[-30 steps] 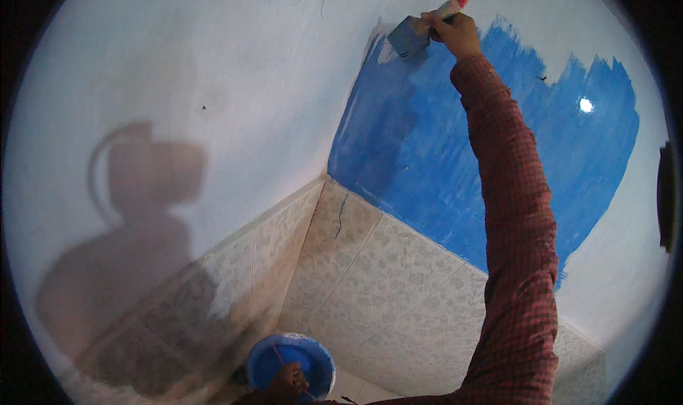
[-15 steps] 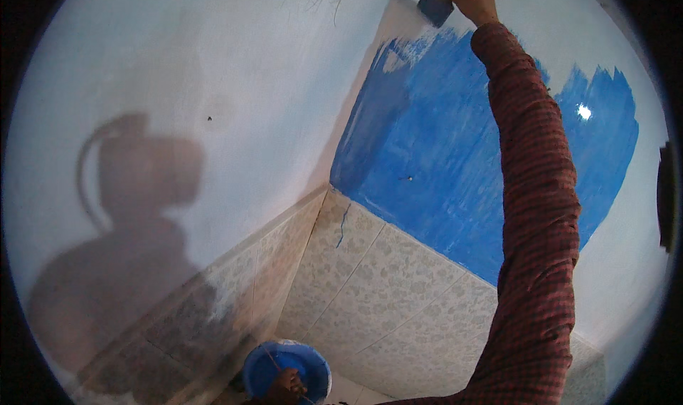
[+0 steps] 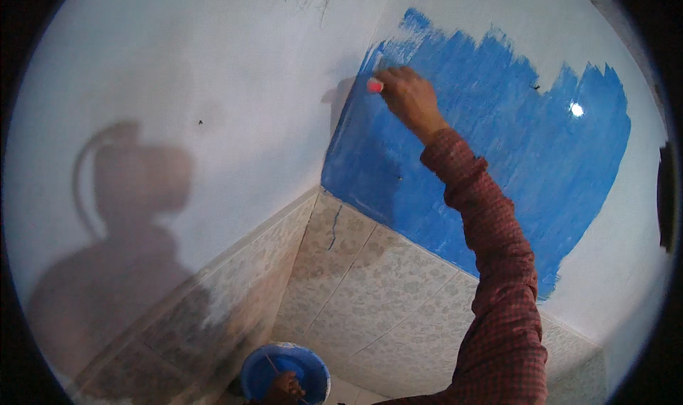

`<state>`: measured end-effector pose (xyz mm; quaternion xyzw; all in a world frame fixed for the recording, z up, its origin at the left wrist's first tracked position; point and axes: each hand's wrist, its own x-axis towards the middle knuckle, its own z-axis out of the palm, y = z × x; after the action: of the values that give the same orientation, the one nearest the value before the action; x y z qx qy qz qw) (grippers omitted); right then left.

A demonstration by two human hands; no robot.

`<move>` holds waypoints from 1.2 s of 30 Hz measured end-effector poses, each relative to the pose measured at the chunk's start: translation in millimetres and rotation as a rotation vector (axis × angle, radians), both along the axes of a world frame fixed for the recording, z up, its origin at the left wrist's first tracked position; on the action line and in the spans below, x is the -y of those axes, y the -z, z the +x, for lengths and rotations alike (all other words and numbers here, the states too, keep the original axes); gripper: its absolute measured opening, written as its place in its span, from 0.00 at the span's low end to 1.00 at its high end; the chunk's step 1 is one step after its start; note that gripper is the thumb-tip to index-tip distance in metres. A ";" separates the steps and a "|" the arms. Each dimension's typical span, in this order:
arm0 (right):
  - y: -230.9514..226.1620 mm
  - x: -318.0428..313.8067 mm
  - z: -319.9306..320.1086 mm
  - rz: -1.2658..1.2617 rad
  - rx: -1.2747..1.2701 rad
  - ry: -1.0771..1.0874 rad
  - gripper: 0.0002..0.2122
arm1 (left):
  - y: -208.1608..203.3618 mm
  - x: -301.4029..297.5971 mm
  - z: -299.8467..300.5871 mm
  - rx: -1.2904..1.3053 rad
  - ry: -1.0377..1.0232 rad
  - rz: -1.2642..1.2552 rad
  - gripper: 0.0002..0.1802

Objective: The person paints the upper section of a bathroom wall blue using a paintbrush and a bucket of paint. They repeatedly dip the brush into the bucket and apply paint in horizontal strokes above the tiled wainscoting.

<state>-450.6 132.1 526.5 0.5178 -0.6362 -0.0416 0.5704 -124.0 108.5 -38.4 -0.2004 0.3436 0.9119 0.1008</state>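
My right hand (image 3: 411, 100) is closed around a paintbrush near the wall corner, in front of the blue-painted patch (image 3: 484, 135). Only the red handle end of the paintbrush (image 3: 375, 86) pokes out; its bristles are hidden behind the hand. The patch has ragged brushed upper edges on a whitish wall. Low down, my left hand (image 3: 287, 386) grips the thin handle of a bucket (image 3: 321, 368). Blue paint shows inside the bucket, beneath that hand.
Patterned tiles (image 3: 398, 284) cover the lower walls, with a blue drip (image 3: 334, 227) below the corner. On the left, a whitish wall (image 3: 249, 71) carries my shadow. Small nails or holes dot both walls. A dark object (image 3: 666, 195) stands at the right rim.
My right hand has come down and left from above the patch to the corner edge. Fresh blue now marks the upper area where the brush was. My left hand stays at the bucket.
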 end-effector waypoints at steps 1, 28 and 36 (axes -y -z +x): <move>13.3 -0.5 5.6 0.024 0.042 0.009 0.09 | 0.4 0.1 0.1 -0.002 0.000 0.001 0.10; 8.2 -15.3 -1.7 0.034 0.040 0.050 0.11 | 18.4 8.5 -2.1 -0.008 0.014 -0.013 0.10; -47.3 -13.3 18.2 -0.197 0.358 0.119 0.14 | 23.4 7.4 -6.7 -0.003 0.007 -0.011 0.10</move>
<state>-432.4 145.3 573.8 0.4202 -0.7580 0.0797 0.4925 -130.7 101.0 -61.8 -0.1983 0.3497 0.9099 0.1024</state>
